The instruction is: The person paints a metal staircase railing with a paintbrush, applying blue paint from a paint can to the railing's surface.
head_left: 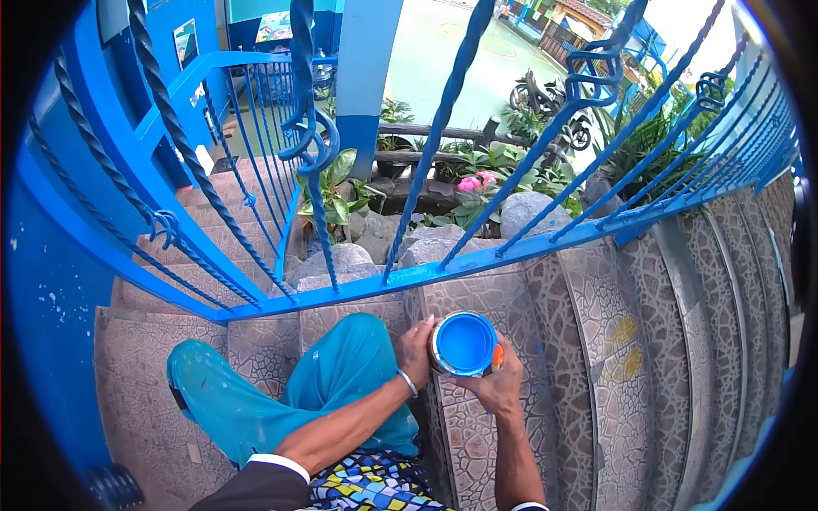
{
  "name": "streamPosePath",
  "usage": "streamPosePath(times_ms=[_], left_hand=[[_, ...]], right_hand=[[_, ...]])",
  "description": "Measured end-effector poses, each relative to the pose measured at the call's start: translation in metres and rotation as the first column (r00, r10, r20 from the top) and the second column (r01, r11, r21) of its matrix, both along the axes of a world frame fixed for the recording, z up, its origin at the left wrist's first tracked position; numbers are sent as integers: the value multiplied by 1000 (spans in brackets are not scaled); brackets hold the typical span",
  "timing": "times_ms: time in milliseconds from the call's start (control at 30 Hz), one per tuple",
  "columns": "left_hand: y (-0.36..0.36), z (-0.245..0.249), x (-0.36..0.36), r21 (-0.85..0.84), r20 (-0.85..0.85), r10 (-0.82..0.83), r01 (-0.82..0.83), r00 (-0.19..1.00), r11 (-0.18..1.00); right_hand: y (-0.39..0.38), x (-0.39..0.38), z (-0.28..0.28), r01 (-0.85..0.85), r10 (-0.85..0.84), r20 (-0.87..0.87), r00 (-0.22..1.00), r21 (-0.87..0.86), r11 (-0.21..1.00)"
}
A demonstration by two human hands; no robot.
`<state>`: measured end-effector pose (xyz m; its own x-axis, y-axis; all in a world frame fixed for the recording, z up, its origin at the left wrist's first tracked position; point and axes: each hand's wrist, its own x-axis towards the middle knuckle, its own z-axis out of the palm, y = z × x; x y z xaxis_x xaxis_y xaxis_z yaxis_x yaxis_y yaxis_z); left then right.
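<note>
An open paint can (465, 344) of bright blue paint is held between my two hands above the patterned steps. My left hand (414, 353), with a bracelet at its wrist, wraps the can's left side. On the opposite side, my right hand (499, 381) curves round the can from below and the right. A small orange patch (498, 358) shows between the right fingers and the can's rim. Blue paint smears the rim. My knee in teal trousers (341, 358) is bent just left of the can.
A blue metal railing (409, 277) with twisted bars runs across in front of me. Curved stone-patterned steps (618, 375) descend on the right, and more steps (213, 204) lie at the left. Beyond the bars are rocks (528, 213), plants and pink flowers (475, 181).
</note>
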<state>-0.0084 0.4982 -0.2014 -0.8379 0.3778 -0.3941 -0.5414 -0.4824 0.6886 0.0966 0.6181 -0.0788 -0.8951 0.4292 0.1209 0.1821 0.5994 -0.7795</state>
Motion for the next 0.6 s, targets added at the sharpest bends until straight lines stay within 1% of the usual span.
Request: streamPosePath(times_ms=[33,67,133,167,233,267,300,400,433,533,600], left_hand=[[3,11,2,-67,-50,-25,22,998,998],[9,10,3,-99,-113,-41,30,993,995],[19,4,2,-165,-237,-82,43,968,985],[20,0,2,-245,-254,-168,105,953,964],[31,-18,2,-316,-369,-205,84,906,945],[37,-29,3,-349,-425,-226,71,877,934],[35,-31,3,-511,-522,-366,61,770,857],[36,-26,3,-556,-542,-408,51,734,830],[35,-18,0,-520,-427,-421,164,800,839],[40,-13,-3,-406,-391,-323,153,862,901],[43,-16,-10,-391,-424,-360,191,831,900]], right_hand=[[5,3,-12,17,-18,-17,1000,-33,999],[10,8,-21,36,-38,-32,999,-67,997],[9,13,-22,93,-96,-47,994,-71,993],[9,15,-22,124,-128,-55,990,-74,990],[14,19,-32,150,-159,-67,985,-121,981],[16,21,-36,164,-176,-73,982,-143,976],[18,22,-37,173,-184,-62,981,-152,973],[22,23,-42,202,-210,-26,977,-178,963],[23,24,-44,215,-221,-10,975,-186,959],[28,25,-57,262,-264,15,965,-175,949],[27,27,-62,285,-284,32,958,-175,942]])
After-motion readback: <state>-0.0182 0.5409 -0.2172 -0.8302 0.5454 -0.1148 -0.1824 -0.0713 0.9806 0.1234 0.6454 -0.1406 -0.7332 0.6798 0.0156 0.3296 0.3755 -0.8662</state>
